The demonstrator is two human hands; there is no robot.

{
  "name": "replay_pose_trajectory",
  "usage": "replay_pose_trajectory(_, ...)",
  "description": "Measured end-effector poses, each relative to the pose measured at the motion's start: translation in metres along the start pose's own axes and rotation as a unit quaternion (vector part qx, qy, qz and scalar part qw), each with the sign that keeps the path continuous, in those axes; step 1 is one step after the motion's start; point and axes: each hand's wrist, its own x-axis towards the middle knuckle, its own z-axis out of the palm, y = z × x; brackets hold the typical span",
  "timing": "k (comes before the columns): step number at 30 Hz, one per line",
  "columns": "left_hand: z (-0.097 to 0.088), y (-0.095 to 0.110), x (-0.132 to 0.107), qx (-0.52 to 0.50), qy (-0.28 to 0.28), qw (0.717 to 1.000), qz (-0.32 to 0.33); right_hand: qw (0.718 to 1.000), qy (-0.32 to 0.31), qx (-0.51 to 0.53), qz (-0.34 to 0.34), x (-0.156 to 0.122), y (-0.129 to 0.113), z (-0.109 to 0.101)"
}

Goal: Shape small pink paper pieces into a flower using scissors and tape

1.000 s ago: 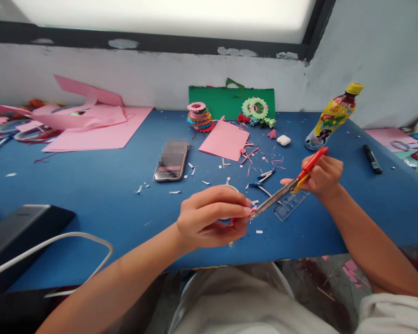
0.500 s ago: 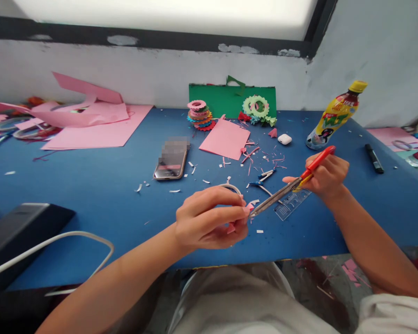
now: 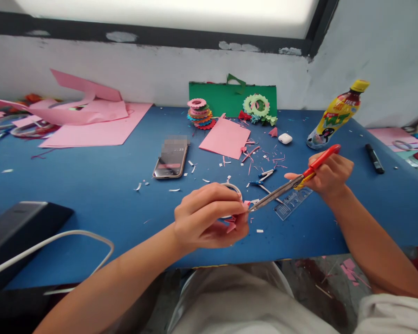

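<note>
My right hand [image 3: 330,174] is closed around the handles of a pair of scissors [image 3: 277,193] with red and yellow grips. The blades look nearly closed, and their tips reach my left fingertips. Between the thumb and fingers of my left hand [image 3: 212,215] is a small piece of pink paper [image 3: 231,225], mostly hidden by the fingers. Just behind that hand a white ring [image 3: 234,187] shows in part. A clear plastic ruler [image 3: 292,203] lies under the scissors, beside a blue-and-white drawing compass [image 3: 261,184].
A folded pink sheet [image 3: 225,138], a phone [image 3: 172,157], a white earbud case [image 3: 285,138] and paper scraps lie on the blue table [image 3: 107,195]. Behind stand a stack of scalloped paper rings [image 3: 199,113] and a green board [image 3: 223,99]. A drink bottle [image 3: 337,116] tilts at right, near a black marker [image 3: 374,158].
The scissors and my right hand have shifted slightly right and up. My left hand has barely moved and keeps its pinch on the pink paper.
</note>
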Motion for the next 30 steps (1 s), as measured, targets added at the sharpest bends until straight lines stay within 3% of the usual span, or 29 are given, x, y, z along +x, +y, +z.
replay_pose_trajectory(20, 0.000, 0.005, 0.002, -0.003, -0.008, 0.999, -0.031, 1.000, -0.001, -0.003, 0.016, -0.004, -0.002, 0.005)
replay_pose_trajectory(26, -0.001, 0.002, -0.001, 0.006, -0.008, 0.999, -0.041, 0.998, 0.008, -0.001, 0.066, -0.008, 0.002, 0.006)
replay_pose_trajectory(30, 0.001, -0.002, -0.004, 0.001, -0.012, 0.999, -0.050, 0.997, -0.029, -0.026, 0.071, -0.012, 0.005, 0.007)
